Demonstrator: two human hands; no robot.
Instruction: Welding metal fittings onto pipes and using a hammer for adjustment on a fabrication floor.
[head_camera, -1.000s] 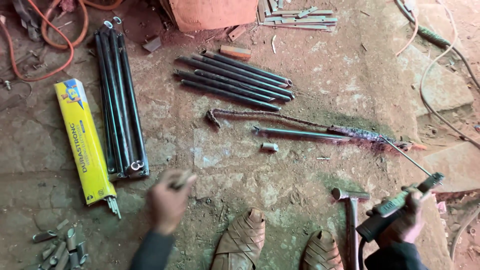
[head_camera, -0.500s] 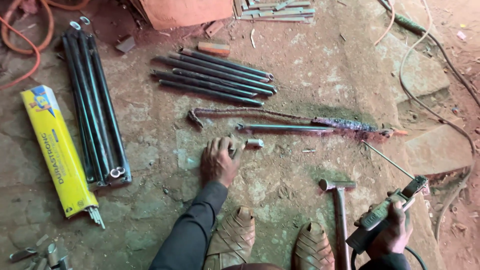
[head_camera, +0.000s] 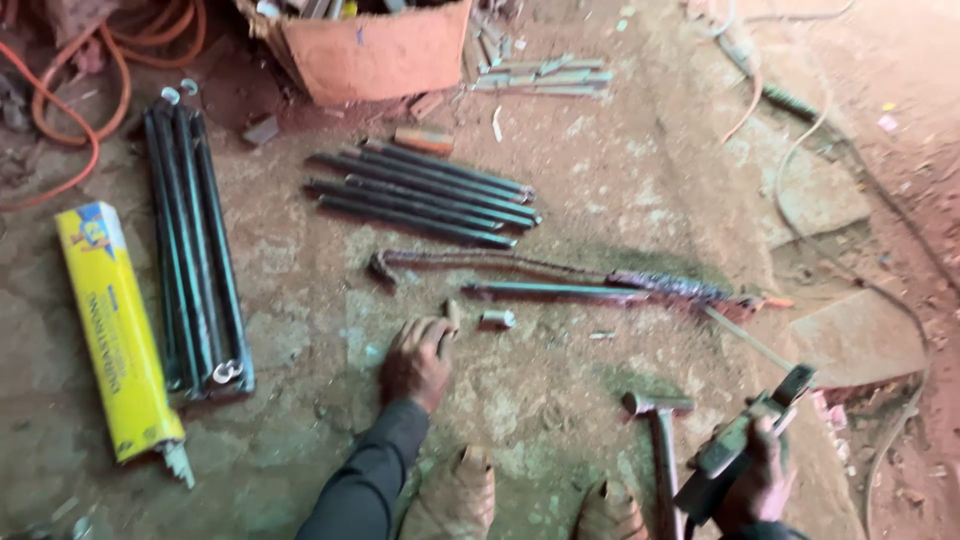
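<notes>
Short metal stub (head_camera: 452, 311) lies mid-floor at your left hand's (head_camera: 416, 362) fingertips, grip loosely curled, with a small grey metal sleeve (head_camera: 496, 319) just right. Near right, your right hand (head_camera: 752, 487) clasps a dark electrode holder (head_camera: 742, 446) beside a steel hammer (head_camera: 660, 440).

Short metal piece (head_camera: 453, 312) upright on the ground.

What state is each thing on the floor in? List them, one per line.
Left hand: resting on the floor, fingers on a small metal piece.
Right hand: closed round the welding holder, rod clamped in it.
Short metal sleeve: lying loose.
Hammer: lying flat, untouched.
Yellow box: lying flat, rods poking from its lower end.
Two long bars: lying side by side.
</notes>
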